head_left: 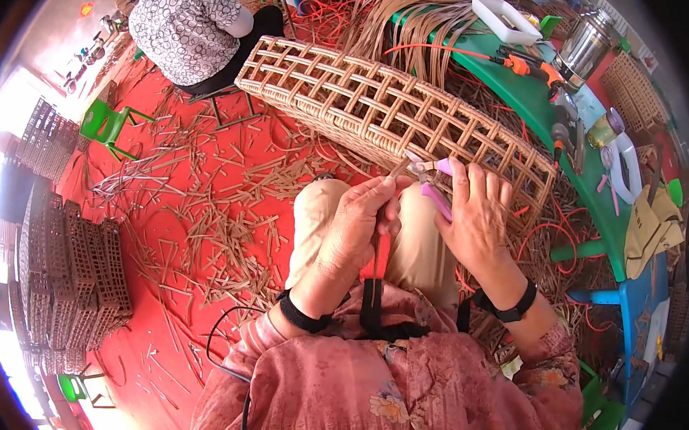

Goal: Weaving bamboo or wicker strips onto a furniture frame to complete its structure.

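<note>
My right hand (478, 214) is closed around a pair of cutters with purple handles (436, 199), its handles spread. The cutters' metal jaws (419, 166) point left, right beside the fingertips of my left hand (360, 222). That hand is pinched on a short brown wicker strip (399, 168), whose end lies at the jaws; whether they touch it I cannot tell. Just beyond both hands, a long panel of woven tan wicker (397, 101) with an open lattice leans across in front of my knees. A red and black strap (377, 267) hangs below my left hand.
Cut strips (228, 201) litter the red floor. At the right, a green table (515, 88) holds an orange drill (524, 66), a metal flask (589, 49) and a white tray (504, 19). Woven pieces (65, 270) are stacked at left, near a green chair (104, 124). A person (186, 31) bends over, far left.
</note>
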The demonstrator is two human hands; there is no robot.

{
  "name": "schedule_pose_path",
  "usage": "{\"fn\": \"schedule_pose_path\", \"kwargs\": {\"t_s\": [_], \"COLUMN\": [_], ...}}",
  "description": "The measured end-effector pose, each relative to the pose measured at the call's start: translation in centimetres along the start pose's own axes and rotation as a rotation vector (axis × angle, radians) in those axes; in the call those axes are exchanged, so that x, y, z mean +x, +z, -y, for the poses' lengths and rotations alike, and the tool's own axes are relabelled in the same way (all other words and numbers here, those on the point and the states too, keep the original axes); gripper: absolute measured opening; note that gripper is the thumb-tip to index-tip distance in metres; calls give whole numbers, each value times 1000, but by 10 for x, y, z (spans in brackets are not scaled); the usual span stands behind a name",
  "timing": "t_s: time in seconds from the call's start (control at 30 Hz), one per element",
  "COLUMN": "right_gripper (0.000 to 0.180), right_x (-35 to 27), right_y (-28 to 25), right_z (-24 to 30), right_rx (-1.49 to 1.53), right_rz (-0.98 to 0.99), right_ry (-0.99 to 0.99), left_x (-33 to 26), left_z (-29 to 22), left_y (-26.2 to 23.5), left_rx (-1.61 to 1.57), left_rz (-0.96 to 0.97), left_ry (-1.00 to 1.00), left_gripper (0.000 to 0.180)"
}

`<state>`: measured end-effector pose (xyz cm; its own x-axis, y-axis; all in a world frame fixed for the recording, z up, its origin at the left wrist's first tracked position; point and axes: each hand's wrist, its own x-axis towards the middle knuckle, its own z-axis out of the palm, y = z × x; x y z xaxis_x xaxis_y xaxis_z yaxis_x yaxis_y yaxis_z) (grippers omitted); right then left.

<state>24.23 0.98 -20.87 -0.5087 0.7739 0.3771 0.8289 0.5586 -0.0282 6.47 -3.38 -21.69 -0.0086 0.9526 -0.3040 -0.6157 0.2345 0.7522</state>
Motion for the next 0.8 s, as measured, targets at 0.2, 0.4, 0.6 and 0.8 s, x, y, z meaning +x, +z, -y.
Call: {"fn": "schedule_pose_path", "kwargs": {"t_s": [0.2, 0.4, 0.6, 0.8], "right_gripper": [76, 59, 60, 66], "right_x": [0, 2, 8, 1], "right_y": [-5, -8, -6, -33], "right_z": [-2, -8, -23, -39], "right_rx": [-39, -128, -53, 302], "right_rz": [89, -4, 10, -167], "right_ry": [-28, -177, -122, 85], "left_x": [-2, -7, 0, -11], "left_z": [6, 1, -11, -83], "left_y": [-7, -6, -24, -106], "left_rx": [-65, 16, 199, 923], "left_rz": [37, 1, -85, -399], "left_ry": [-16, -20, 83, 467], "left_gripper": [27, 28, 28, 26]}}
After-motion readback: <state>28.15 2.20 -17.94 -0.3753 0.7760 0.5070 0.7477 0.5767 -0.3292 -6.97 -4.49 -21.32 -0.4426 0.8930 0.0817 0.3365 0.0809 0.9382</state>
